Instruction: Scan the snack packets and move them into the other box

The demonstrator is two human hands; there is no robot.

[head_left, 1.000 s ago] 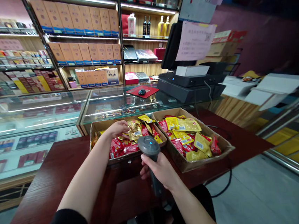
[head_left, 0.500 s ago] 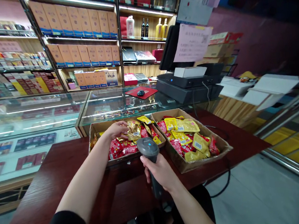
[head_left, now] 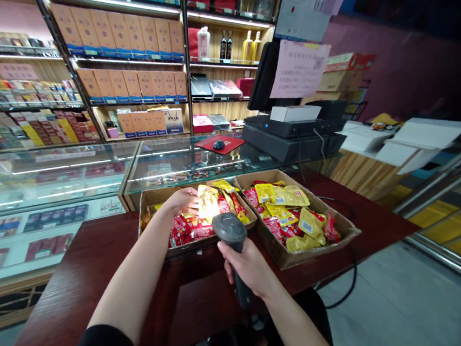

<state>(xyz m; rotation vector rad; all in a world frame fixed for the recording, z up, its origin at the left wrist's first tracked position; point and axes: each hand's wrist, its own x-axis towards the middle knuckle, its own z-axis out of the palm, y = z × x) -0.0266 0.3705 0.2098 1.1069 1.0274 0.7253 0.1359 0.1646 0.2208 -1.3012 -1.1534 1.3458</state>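
Right now my left hand (head_left: 181, 202) is pinching a gold snack packet (head_left: 209, 203), long side pointing away from me in the left cardboard tray (head_left: 151, 198), while my nearer right hand (head_left: 243, 264) wraps a barcode scanner (head_left: 230, 228) just in front of it, over the desk (head_left: 100, 261).

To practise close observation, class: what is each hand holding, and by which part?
The right hand grips a barcode scanner by its handle. The left hand seems to hold a gold snack packet by its left edge, though the grip is unclear.
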